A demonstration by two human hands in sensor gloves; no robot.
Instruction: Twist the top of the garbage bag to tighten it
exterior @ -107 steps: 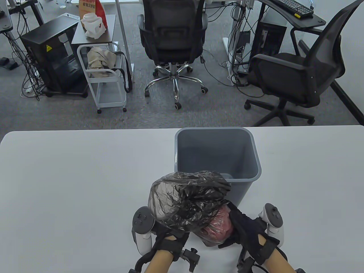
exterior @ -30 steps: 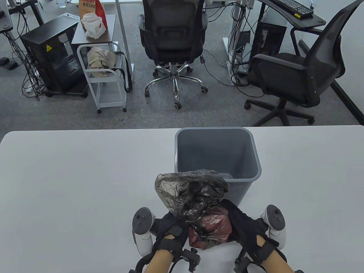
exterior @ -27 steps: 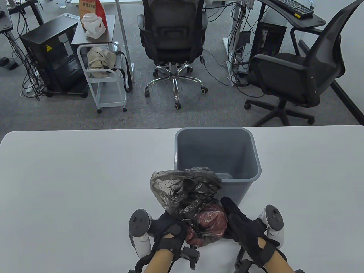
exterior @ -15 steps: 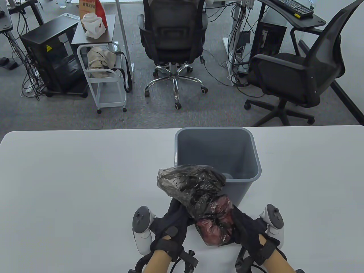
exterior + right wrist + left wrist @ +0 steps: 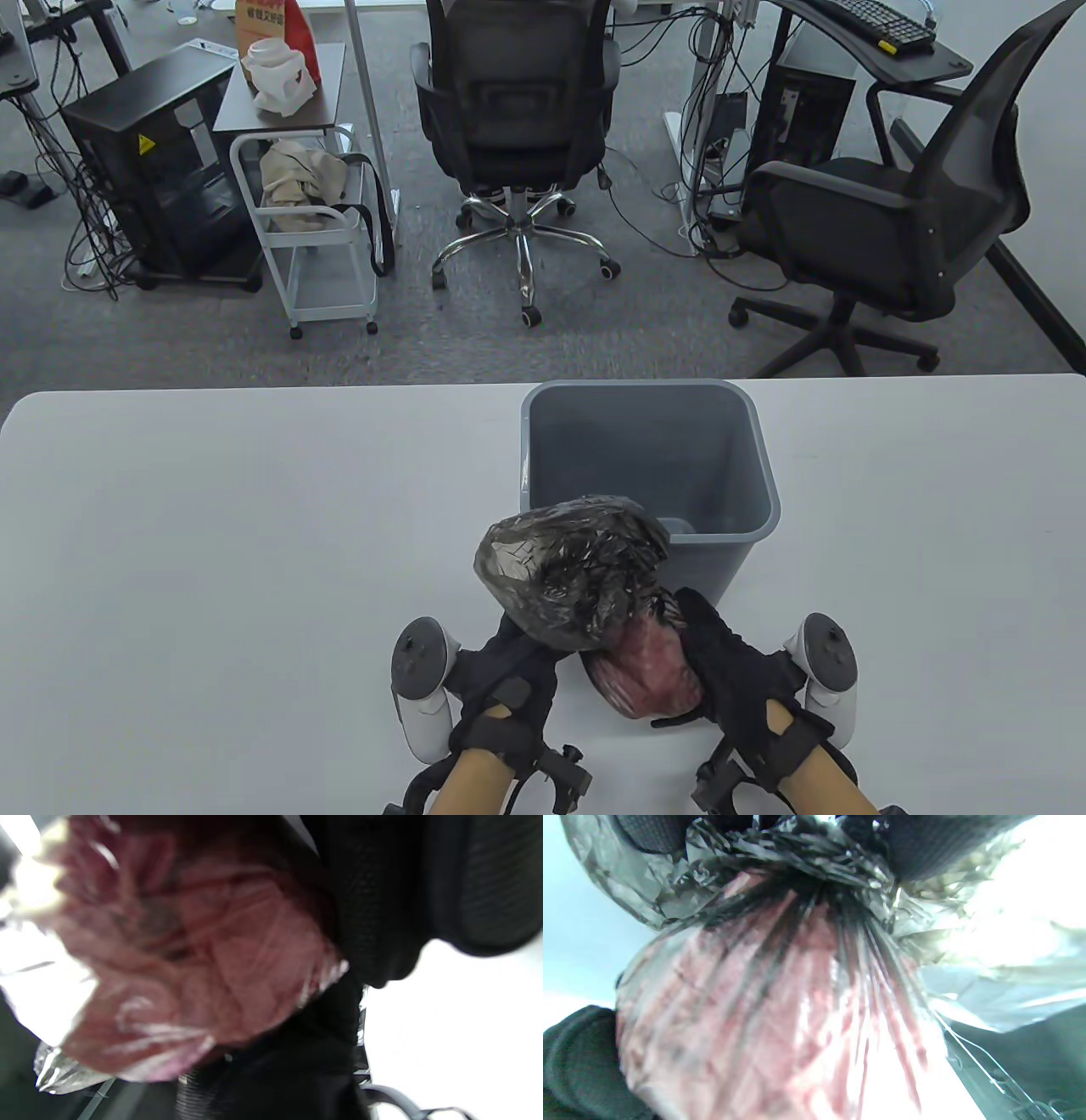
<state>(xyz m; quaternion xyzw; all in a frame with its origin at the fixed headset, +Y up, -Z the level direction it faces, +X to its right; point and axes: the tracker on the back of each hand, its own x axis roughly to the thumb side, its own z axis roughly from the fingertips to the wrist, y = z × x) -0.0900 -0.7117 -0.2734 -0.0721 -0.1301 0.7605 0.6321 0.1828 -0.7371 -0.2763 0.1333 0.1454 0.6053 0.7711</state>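
Observation:
A thin black garbage bag with red contents stands on the white table near its front edge. Its loose top is bunched into a ball above a twisted neck. My left hand grips the neck from the left; in the left wrist view its fingers close around the gathered pleats. My right hand holds the red lower part of the bag from the right; in the right wrist view its fingers press against the bag's body.
A grey waste bin stands open on the table just behind the bag. Bare white table stretches to the left and right. Office chairs and a cart stand on the floor beyond the far edge.
The bag's loose top has drawn in from a wide, puffed sheet to a small tight ball. The red lower part has turned between my hands, and both hands have re-gripped closer to the neck.

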